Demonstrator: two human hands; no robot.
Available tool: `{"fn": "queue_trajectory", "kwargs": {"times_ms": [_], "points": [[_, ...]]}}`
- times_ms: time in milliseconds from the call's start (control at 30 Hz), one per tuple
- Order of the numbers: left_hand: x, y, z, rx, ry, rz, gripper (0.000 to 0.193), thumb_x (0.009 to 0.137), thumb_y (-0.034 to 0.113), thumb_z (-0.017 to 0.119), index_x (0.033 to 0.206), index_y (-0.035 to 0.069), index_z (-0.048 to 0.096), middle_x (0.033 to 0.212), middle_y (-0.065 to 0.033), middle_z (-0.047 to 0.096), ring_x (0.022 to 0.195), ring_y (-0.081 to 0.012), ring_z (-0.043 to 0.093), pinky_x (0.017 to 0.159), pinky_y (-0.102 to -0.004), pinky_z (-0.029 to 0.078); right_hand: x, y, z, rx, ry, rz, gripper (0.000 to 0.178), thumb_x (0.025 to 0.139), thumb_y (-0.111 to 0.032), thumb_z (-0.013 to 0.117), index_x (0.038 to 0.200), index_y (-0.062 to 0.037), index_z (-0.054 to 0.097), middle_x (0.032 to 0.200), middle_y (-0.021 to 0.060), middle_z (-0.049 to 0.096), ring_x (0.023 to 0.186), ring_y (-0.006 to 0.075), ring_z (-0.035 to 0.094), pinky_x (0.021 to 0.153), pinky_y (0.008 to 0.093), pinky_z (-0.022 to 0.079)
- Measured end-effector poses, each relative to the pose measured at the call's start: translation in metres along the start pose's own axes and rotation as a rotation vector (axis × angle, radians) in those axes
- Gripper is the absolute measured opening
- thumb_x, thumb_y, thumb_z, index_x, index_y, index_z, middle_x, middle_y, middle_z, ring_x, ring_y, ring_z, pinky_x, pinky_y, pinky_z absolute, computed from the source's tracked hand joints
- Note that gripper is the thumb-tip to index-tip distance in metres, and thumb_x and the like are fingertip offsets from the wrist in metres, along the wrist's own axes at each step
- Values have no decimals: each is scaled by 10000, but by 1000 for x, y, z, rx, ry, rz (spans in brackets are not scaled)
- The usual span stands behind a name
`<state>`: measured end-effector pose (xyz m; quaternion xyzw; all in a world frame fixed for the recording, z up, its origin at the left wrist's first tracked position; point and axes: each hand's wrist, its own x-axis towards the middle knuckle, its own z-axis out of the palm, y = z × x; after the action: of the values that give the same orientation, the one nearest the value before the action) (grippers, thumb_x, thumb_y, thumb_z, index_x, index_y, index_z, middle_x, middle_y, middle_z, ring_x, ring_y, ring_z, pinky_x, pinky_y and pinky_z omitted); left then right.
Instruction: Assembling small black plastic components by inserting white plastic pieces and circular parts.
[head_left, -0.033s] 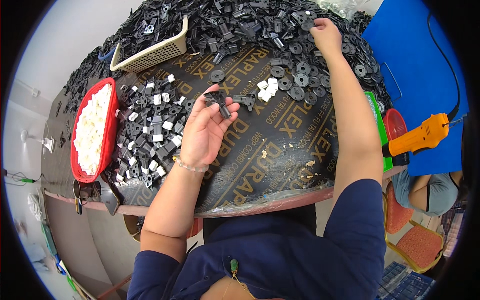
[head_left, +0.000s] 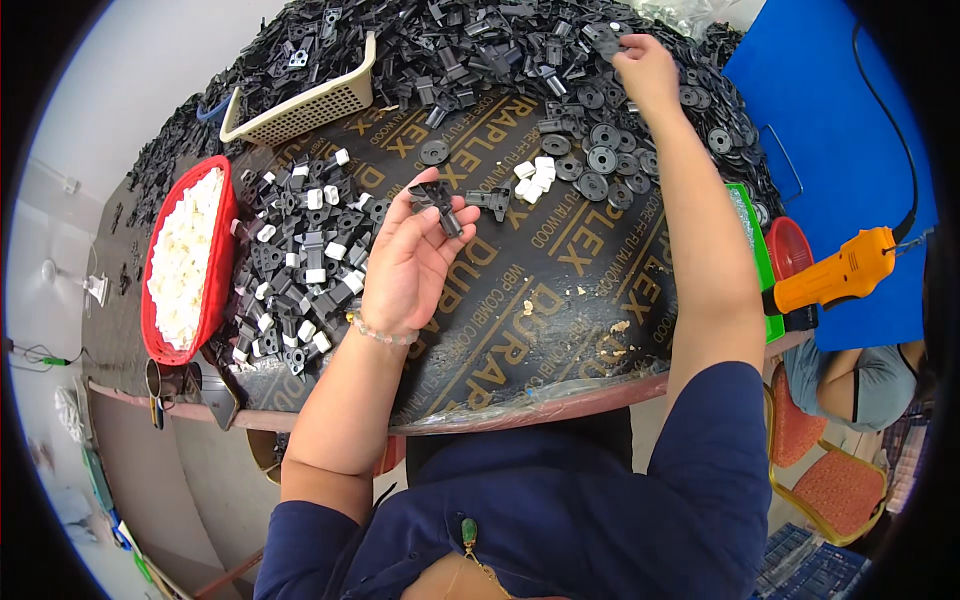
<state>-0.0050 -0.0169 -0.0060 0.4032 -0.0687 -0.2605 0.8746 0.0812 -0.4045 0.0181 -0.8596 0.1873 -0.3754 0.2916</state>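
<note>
Above the middle of the table, my left hand [head_left: 420,240] holds a black plastic fitting with a short tube [head_left: 440,208] between thumb and fingers. My right arm reaches to the far right, where my right hand [head_left: 648,75] pinches a flat black disc [head_left: 607,42] at the edge of the heap. Just right of my left hand lies another black tubed fitting [head_left: 490,201]. Several white plastic caps [head_left: 536,180] sit beyond it in a small cluster. Round black discs [head_left: 602,159] are scattered between these caps and my right arm.
A heap of black parts [head_left: 460,50] covers the far side around a cream basket [head_left: 300,115]. Left are black pieces with white caps [head_left: 315,275] and a red basket [head_left: 228,230] of white pieces. Right are an orange power driver [head_left: 840,272], a green tray [head_left: 757,250] and another person's arm [head_left: 845,385].
My right hand has shifted very slightly left and away from me at the heap. My left hand stays in place with the black fitting.
</note>
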Motion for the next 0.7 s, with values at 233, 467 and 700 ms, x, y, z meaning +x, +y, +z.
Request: {"fn": "queue_trajectory", "kwargs": {"times_ms": [233,467,700], "points": [[0,-4,-3,56,8,104,449,990,56,500,1431,80,417,1199,-130,604,1140,-237,606,976,-394,506,-163,-125,13,267,-273,-591,255,788,-64,671,1040,-43,705,893,112,663,793,270,670,705,352,545],[3,-5,-9,-22,-34,81,427,993,55,503,1412,99,436,1211,-70,616,1126,-191,606,966,-403,510,-201,-139,-13,301,-486,-723,398,744,-77,759,1117,13,654,1211,174,576,974,295,622,838,375,533],[4,-10,-11,-83,-37,-27,243,988,52,528,1226,88,499,1184,-88,628,1078,-212,643,913,-394,565,-186,-137,-40,428,-660,-382,689,730,-130,815,1364,-66,552,1264,125,565,1117,247,587,943,337,484]]}}
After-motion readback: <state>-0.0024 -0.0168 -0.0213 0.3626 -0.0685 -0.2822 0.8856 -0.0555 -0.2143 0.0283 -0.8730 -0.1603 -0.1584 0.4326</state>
